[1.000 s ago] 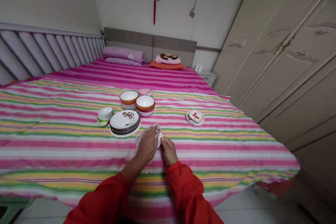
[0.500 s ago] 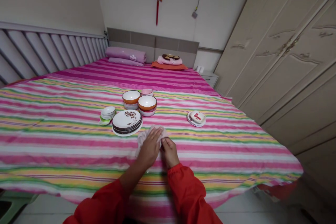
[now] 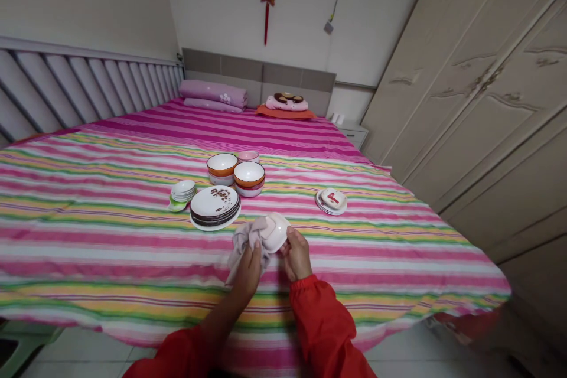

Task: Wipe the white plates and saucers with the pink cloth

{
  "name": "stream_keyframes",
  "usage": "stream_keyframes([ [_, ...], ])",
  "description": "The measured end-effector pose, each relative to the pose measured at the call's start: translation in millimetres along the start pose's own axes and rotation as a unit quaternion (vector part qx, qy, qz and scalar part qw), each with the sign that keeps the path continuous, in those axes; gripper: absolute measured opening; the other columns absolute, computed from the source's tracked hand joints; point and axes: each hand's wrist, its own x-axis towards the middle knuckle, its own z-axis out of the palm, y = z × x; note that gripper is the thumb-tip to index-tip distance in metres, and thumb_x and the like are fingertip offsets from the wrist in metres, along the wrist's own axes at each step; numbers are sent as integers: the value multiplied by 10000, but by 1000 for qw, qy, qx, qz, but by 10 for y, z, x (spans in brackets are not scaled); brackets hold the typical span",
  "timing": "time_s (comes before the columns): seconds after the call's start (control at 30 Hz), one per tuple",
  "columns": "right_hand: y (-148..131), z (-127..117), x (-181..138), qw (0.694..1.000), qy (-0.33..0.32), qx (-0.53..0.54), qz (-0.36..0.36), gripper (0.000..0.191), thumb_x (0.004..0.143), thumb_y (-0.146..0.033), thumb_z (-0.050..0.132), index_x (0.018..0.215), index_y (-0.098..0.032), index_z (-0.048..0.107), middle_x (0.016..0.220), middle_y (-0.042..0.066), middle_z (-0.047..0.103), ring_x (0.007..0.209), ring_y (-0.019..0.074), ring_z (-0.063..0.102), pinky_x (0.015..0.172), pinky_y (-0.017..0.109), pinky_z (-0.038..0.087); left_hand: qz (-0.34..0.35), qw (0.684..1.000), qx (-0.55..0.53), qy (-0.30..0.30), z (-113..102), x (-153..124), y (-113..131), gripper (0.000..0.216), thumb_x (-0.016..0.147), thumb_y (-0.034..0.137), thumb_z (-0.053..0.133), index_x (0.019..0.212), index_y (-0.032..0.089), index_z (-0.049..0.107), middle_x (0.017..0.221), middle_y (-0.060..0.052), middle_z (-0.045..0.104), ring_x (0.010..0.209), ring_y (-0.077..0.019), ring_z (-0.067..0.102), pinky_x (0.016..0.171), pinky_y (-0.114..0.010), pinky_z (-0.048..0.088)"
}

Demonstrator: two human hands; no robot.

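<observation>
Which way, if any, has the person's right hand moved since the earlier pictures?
Yes: the right hand has moved to the right, away from the stack of patterned plates on the striped bedspread.

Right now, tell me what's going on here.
A person holds a small white bowl in the right hand, while the left hand presses a crumpled pale cloth against it, over a striped bedspread. Farther along the bedspread sit a stack of patterned plates, two orange-banded bowls, a stack of small white dishes, and a small pile of dishes off to the right.
</observation>
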Motion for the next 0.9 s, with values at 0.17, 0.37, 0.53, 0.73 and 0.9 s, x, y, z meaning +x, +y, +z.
stream_keyframes([
  [0.17,-24,50,19,1000,-3,-3,-9,292,627,-395,746,750,-171,603,703,1,656,623,123,603,599,255,509,93,994,57,-8,66,-127,116,534,943,398,280,1420,159,307,1470,-126,345,1394,-254,202,1144,-477,172],
  [0.37,4,28,-66,998,-30,-49,-8,302,637,-430,722,650,-179,553,512,-73,488,466,69,430,472,190,387,260,941,199,-90,4,-35,49,525,943,223,285,1458,187,190,1505,-112,277,1394,-239,204,1119,-505,224],
  [0.53,28,-13,-138,993,-53,-98,-24,333,640,-466,712,640,-171,560,515,-76,462,468,59,375,454,178,324,282,925,211,-143,-35,167,198,495,932,239,314,1423,181,285,1464,-107,364,1377,-210,255,1117,-454,244],
  [0.73,18,22,-228,991,-74,-112,2,359,626,-487,726,635,-162,573,481,-74,459,432,57,372,417,180,317,70,991,49,-105,-77,419,400,468,900,478,346,1076,141,619,1074,-122,669,1043,-246,595,949,-408,431],
  [0.9,-46,56,-224,999,-26,-40,25,338,590,-430,774,699,-157,606,596,-21,601,523,99,527,509,224,454,-139,979,-135,-62,-133,382,196,642,800,640,418,1056,82,605,990,-150,694,975,-287,632,824,-393,499],
])
